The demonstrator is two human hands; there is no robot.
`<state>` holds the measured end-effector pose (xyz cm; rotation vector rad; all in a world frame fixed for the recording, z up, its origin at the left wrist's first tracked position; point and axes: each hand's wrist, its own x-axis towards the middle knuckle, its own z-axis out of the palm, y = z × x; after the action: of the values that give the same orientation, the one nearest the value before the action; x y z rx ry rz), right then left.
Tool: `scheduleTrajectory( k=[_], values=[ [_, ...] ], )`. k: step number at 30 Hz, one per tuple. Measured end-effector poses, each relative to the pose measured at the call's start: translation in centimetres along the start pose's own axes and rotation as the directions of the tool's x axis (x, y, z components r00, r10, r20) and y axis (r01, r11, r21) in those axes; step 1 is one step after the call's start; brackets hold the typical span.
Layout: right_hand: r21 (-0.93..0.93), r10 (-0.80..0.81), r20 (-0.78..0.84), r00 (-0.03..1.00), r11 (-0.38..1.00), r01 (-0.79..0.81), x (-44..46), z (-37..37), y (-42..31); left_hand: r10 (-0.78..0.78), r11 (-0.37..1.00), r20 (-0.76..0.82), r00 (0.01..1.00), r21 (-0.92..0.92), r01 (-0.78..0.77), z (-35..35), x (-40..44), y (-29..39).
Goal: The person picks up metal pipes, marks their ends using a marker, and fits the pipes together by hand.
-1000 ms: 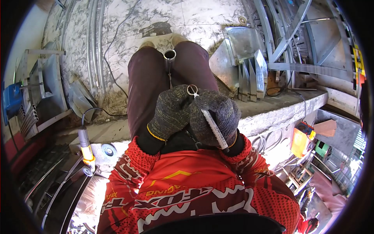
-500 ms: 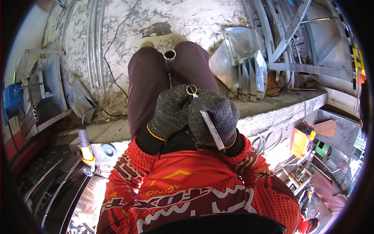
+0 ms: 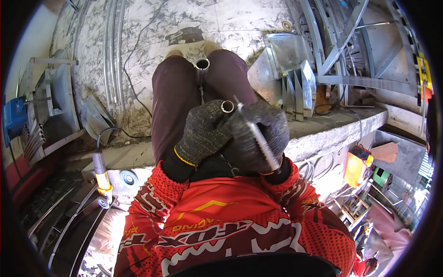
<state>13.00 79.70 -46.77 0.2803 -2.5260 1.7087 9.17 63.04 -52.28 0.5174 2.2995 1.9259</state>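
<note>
My left hand (image 3: 203, 134), in a dark knit glove, is closed around a short metal tube (image 3: 227, 106), whose round open end shows above the thumb. My right hand (image 3: 265, 134), gloved alike and slightly blurred, grips a white pen-like marker (image 3: 262, 144) with print along its barrel. The marker slants, its thin tip just right of the tube's mouth and apart from it. The glove hides the rest of the tube. A second metal pipe (image 3: 201, 64) stands between my thighs, open end up.
An angle grinder (image 3: 102, 173) and a round disc (image 3: 129, 177) lie at the left on the concrete ledge (image 3: 332, 136). Bent sheet-metal pieces (image 3: 295, 92) stand at the right. Long pipes (image 3: 110, 55) and a black cable (image 3: 127, 69) lie on the floor.
My right hand has moved to the right with the marker, and the marker's tip has left the tube's rim. The left hand stays nearly still with the tube.
</note>
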Motion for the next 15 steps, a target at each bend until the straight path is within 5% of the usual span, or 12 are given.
scheduleTrajectory(
  k=[5,7,9,12,15],
  values=[
    [-0.244,0.029,-0.075,0.997,0.969,-0.047,4.8,-2.3,1.0,-0.155,0.980,0.093,0.983,0.143,0.141,-0.7,0.4,1.9],
    [-0.196,-0.072,-0.130,0.989,0.979,0.046,8.0,-2.6,3.7,-0.129,0.992,0.073,0.989,0.026,0.127,-0.5,0.1,1.4],
    [0.005,-0.282,0.028,0.959,0.959,0.282,10.6,-1.4,4.7,-0.146,0.989,0.080,0.986,0.034,0.143,-0.6,0.3,1.5],
    [0.257,-0.226,0.217,0.950,0.952,0.167,12.0,0.5,5.4,-0.138,0.989,0.081,0.987,0.058,0.134,-0.8,0.0,1.4],
    [0.239,-0.226,0.295,0.928,0.958,0.157,12.4,1.7,5.9,-0.108,0.993,0.079,0.991,0.065,0.103,-1.0,-0.2,1.7]
  ],
)
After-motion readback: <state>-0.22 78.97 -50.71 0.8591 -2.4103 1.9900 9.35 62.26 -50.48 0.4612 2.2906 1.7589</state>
